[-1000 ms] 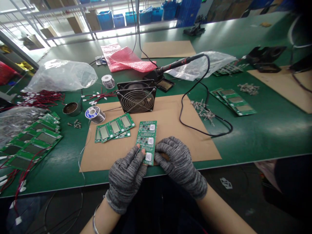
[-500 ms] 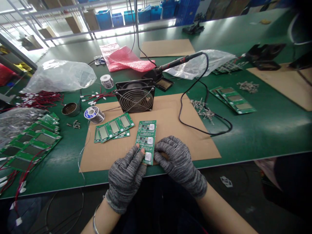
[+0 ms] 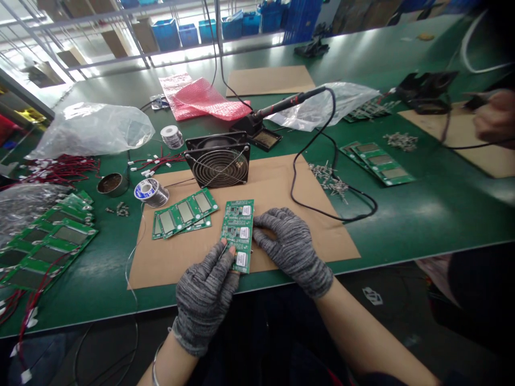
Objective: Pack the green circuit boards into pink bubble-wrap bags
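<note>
A green circuit board (image 3: 237, 228) with white-labelled parts stands lengthwise before me, over the cardboard. My left hand (image 3: 207, 295), in a grey knit glove with bare fingertips showing, grips its lower left edge between thumb and fingers. At the board's right edge is my right hand (image 3: 287, 246), also gloved, with thumb and fingers drawn together in a pinch. Whatever its fingertips hold is too small or hidden to name. Tiny metal bits show along that edge. Just left of the board lie a few boards with grey display windows (image 3: 185, 212), overlapping.
Behind the board stands a black fan (image 3: 219, 163). A solder spool (image 3: 151, 193) and a metal cup (image 3: 111, 184) are to its left. A soldering iron (image 3: 281, 107) rests in its stand, its cable looping past loose metal pins (image 3: 330, 179). Another person's hand (image 3: 497, 118) is at far right.
My right hand has moved up along the board's right edge. The left hand keeps its grip on the board. Another person's hand has come into view at far right.
</note>
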Motion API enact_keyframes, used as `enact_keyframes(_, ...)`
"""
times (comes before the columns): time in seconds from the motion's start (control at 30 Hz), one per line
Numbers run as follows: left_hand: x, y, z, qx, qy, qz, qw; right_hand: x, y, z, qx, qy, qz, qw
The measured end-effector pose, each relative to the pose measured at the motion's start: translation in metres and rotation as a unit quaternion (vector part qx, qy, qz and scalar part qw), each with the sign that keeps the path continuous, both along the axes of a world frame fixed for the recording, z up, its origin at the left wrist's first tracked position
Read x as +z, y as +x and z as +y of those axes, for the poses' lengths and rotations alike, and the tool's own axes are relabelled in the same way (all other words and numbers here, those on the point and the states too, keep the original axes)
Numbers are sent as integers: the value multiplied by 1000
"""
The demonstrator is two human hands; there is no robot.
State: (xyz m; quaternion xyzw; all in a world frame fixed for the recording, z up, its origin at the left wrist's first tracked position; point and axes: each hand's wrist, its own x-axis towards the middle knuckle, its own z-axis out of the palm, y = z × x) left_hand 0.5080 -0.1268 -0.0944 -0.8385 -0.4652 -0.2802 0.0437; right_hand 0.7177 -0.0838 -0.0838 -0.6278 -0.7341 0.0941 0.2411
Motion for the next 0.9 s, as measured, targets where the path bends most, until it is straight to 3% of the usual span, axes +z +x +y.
enact_keyframes(0.9,-2,-2,0,-8,-2,-8,1000,-1,-5,3,-5,32,-26,999)
